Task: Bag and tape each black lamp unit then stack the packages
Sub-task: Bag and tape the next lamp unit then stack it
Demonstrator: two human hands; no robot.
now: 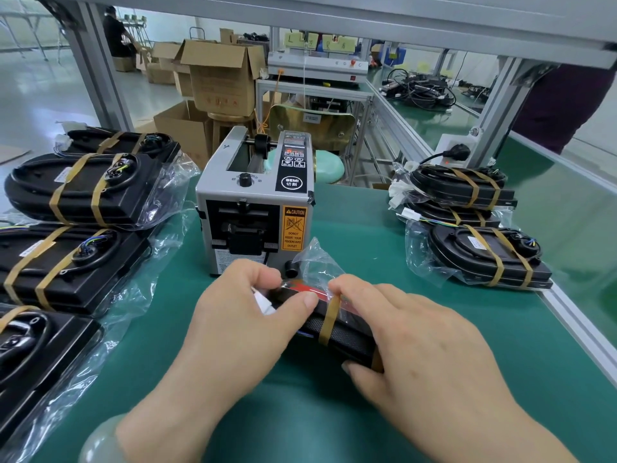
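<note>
Two hands hold one lamp (350, 335) at the near middle of the counter (300, 412), just in front of the dispenser (257, 202). The left hand (247, 315) pinches the bag (319, 262) between thumb and forefinger at the lamp's upper edge. The right hand (417, 339) curls over the lamp's body, with its forefinger on the tape (329, 320) that bands it.

The lamp looks rigid and fairly weighty, and the film over it is thin and likely slick. The surest hold is probably across the hard body at the taped band, not by the loose plastic tail, which would stretch or slip. The red lens under the film may scratch, so it is best not dragged.

There is open green counter near the person and to the lamp's right. Finished packages (83, 195) crowd the left side, with their bag tails spilling toward the centre. Another pile (487, 255) sits right, close to the counter's rail (574, 325). The dispenser blocks the way ahead, so a lift probably has to go sideways.
</note>
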